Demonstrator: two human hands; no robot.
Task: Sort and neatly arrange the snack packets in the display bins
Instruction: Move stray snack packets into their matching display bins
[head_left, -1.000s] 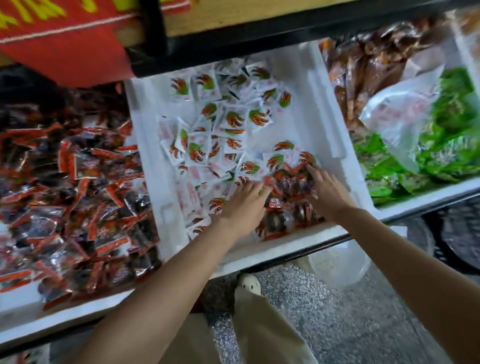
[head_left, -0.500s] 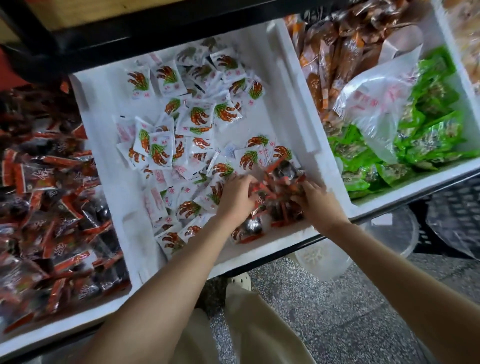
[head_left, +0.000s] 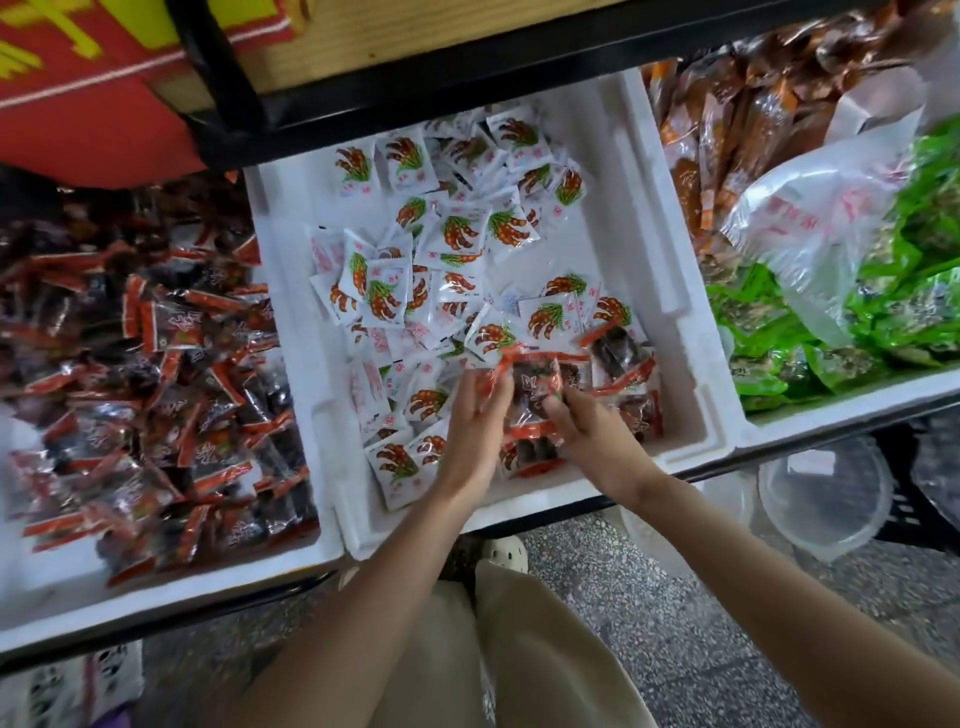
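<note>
The middle white foam bin (head_left: 675, 249) holds many white packets (head_left: 462, 234) printed with orange and green. Its front right corner has a small heap of dark red-edged packets (head_left: 623, 364). My left hand (head_left: 475, 426) and my right hand (head_left: 587, 431) are together over that heap. Between them they hold a bunch of the dark red-edged packets (head_left: 535, 379), lifted slightly above the pile. The left fingers curl on the bunch's left edge, and the right fingers grip it from the right.
The left foam bin (head_left: 156, 577) is full of the same dark red-edged packets. The right bin (head_left: 831, 410) holds green packets, brown packets and a clear plastic bag (head_left: 821, 218). A black shelf frame (head_left: 415, 83) overhangs the bins. Clear plastic tubs (head_left: 826, 493) stand on the floor below.
Both hands closed in from either side of the dark packet heap and gathered a bunch between them. The camera view shifted left and right.
</note>
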